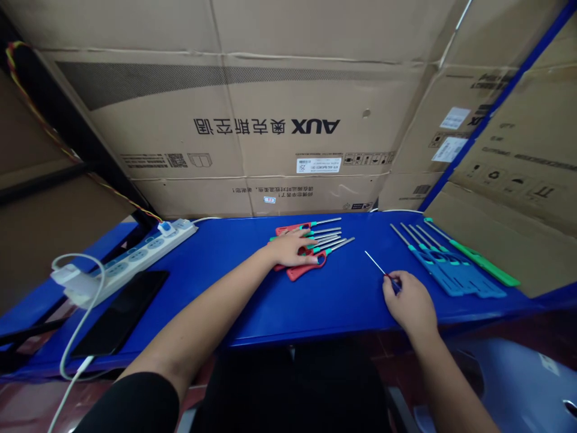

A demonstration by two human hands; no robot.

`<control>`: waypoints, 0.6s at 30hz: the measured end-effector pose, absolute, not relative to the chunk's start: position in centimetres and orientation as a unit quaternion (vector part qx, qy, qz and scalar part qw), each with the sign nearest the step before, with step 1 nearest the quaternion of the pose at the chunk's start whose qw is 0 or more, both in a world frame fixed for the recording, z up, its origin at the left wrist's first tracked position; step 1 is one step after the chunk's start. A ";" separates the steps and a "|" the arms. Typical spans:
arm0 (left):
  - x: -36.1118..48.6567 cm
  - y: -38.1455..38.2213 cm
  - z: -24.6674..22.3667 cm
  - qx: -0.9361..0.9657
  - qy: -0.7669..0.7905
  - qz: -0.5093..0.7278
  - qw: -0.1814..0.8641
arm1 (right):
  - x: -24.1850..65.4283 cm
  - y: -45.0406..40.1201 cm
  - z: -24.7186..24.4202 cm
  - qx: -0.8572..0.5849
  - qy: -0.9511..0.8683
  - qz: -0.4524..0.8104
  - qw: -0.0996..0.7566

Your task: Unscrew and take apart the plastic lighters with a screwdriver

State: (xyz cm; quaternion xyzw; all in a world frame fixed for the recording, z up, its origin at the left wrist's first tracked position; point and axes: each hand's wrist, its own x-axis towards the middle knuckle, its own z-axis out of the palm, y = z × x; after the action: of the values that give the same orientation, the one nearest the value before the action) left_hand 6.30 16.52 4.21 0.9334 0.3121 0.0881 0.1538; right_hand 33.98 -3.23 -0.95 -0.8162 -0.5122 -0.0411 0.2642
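My left hand (292,248) lies with fingers spread over a group of long-necked lighters, several with red handles (303,268), on the blue table (270,307). Their metal tubes point right. My right hand (409,300) is closed around a screwdriver (395,285) with a dark blue handle and a thin shaft pointing up and left, over the table. Right of it lie several blue lighters (451,276) side by side, and a green lighter (491,264) rests beyond them.
A white power strip (144,255) with a plug and cables runs along the left side. Beside it lies a black phone (121,316). Cardboard panels (270,90) stand behind the table and at the right. A pale plastic stool (518,385) is at the lower right.
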 end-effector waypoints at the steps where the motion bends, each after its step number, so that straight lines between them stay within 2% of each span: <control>1: 6.5 16.7 4.4 0.926 0.310 0.145 0.160 | 34.0 -3.3 -1.0 -0.817 -0.507 -0.036 0.273; 4: 5.6 17.0 5.3 0.873 0.360 0.292 0.149 | 34.3 -3.6 -1.2 -0.814 -0.498 -0.020 0.299; 7: 3.2 16.2 5.9 0.850 0.401 0.318 0.126 | 34.4 -3.9 -1.0 -0.791 -0.506 -0.005 0.343; 11: 0.4 14.2 4.5 0.907 0.365 0.178 0.111 | 33.2 -1.8 1.9 -0.739 -0.498 0.036 0.453; 14: -0.2 13.4 2.9 0.921 0.360 0.072 0.133 | 31.5 3.1 5.2 -0.634 -0.555 -0.013 0.539; 18: -0.3 13.5 1.9 0.922 0.354 0.061 0.143 | 29.4 11.2 7.4 -0.538 -0.710 -0.049 0.453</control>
State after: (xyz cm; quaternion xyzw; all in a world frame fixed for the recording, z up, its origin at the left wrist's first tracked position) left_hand -0.31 13.52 1.93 0.9221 0.3543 0.0607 0.1431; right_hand 29.37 11.15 7.37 -0.5377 -0.7095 -0.0495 0.4527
